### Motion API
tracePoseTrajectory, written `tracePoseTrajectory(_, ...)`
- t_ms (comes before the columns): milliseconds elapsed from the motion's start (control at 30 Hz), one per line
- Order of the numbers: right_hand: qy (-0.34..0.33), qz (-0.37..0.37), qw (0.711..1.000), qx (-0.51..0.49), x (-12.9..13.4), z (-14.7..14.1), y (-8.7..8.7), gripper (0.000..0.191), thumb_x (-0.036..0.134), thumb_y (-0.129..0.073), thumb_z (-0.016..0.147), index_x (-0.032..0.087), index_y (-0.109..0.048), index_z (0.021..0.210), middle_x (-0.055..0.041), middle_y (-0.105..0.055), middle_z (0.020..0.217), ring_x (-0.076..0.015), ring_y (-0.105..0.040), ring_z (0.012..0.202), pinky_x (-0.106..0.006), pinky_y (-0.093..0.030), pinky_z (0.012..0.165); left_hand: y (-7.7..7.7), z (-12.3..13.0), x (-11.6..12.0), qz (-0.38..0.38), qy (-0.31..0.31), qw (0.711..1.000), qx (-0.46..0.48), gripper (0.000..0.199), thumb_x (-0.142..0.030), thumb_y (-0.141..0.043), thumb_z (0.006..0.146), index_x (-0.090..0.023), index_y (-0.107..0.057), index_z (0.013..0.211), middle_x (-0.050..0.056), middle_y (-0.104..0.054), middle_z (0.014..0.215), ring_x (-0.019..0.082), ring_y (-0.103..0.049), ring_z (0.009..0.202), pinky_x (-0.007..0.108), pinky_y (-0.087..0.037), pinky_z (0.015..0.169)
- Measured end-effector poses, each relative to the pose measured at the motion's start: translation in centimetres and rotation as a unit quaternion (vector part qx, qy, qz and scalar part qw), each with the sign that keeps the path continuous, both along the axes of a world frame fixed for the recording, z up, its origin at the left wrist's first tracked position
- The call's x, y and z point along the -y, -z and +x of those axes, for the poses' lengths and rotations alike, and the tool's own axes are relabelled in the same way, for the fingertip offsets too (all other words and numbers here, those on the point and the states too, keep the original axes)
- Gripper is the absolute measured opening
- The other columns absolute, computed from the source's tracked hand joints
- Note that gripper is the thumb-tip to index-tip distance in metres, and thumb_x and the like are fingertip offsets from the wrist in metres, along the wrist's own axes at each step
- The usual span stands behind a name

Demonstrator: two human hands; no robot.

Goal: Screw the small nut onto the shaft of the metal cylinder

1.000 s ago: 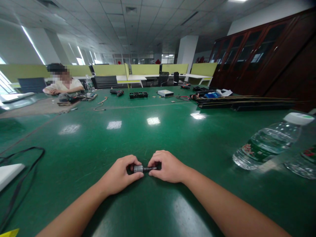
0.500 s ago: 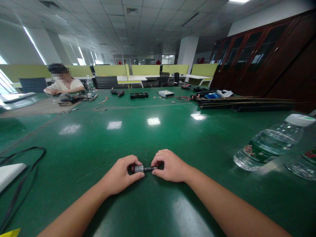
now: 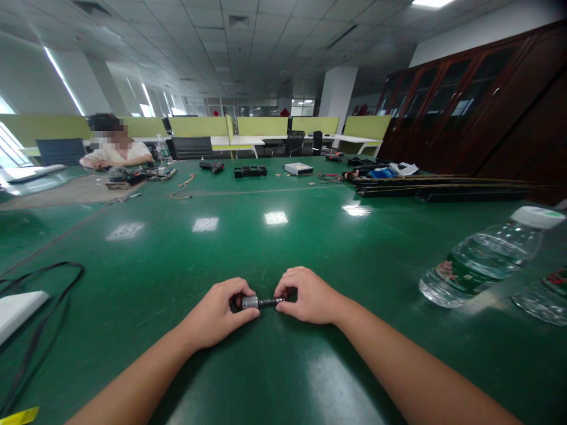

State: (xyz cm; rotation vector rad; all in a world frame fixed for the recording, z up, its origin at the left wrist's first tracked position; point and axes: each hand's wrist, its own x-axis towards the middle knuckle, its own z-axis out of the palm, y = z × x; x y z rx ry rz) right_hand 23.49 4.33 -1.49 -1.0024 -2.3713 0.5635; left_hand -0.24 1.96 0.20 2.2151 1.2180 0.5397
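Low over the green table (image 3: 274,254), my left hand (image 3: 224,310) grips a short silver metal cylinder (image 3: 250,302) between thumb and fingers. A thin dark shaft (image 3: 266,302) points from the cylinder to the right. At its far end, my right hand (image 3: 308,296) pinches a small shiny metal tip, partly covered by the fingers. Cylinder and shaft lie in one line, about level. Whether the tip is a separate piece on the shaft, I cannot tell.
Two water bottles stand on the right, the nearer bottle (image 3: 482,260) with a white cap. A black strap (image 3: 48,313) and a white object (image 3: 20,310) lie at left. Farther back are a power drill (image 3: 211,167), black parts (image 3: 250,171), a white box (image 3: 298,169) and a seated person (image 3: 117,150).
My right hand has shifted slightly to the right, and a little more of the shaft shows between my hands. My left hand keeps its hold on the cylinder.
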Motion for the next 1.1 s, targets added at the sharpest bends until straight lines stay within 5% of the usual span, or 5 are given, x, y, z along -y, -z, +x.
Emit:
tracePoseTrajectory(533,-0.012,-0.002,1.0,-0.003,-0.4,0.7,-0.1,0.008,0.02,-0.077,0.069,0.02,-0.074,0.077,0.0003,-0.07,0.073,-0.0146,-0.062,0.072,-0.028,-0.044,0.074,0.0,0.0,-0.2,-0.001,-0.001,1.0,-0.002,0.017,-0.033,-0.067,0.083,-0.019,-0.064,0.09,0.0,-0.062,0.083,0.017,-0.058,0.075,0.026,-0.042,0.067)
tracePoseTrajectory(833,0.047,-0.058,0.997,-0.009,-1.5,2.7,0.0,0.009,0.019,-0.075,0.068,0.018,-0.076,0.077,-0.0014,-0.069,0.075,-0.0136,-0.063,0.068,-0.025,-0.046,0.065,-0.1,0.0,-0.1,0.001,-0.003,1.0,-0.005,0.018,-0.036,-0.066,0.083,-0.019,-0.064,0.09,0.001,-0.063,0.083,0.018,-0.058,0.075,0.027,-0.042,0.067)
tracePoseTrajectory(1100,0.011,-0.053,0.999,-0.001,-1.0,2.1,-0.4,0.009,0.019,-0.077,0.068,0.019,-0.076,0.077,-0.0008,-0.067,0.071,-0.014,-0.062,0.068,-0.025,-0.045,0.063,-0.1,0.1,0.0,0.002,-0.007,1.0,-0.006,0.018,-0.035,-0.067,0.082,-0.019,-0.064,0.09,0.0,-0.063,0.082,0.017,-0.058,0.074,0.026,-0.042,0.066)
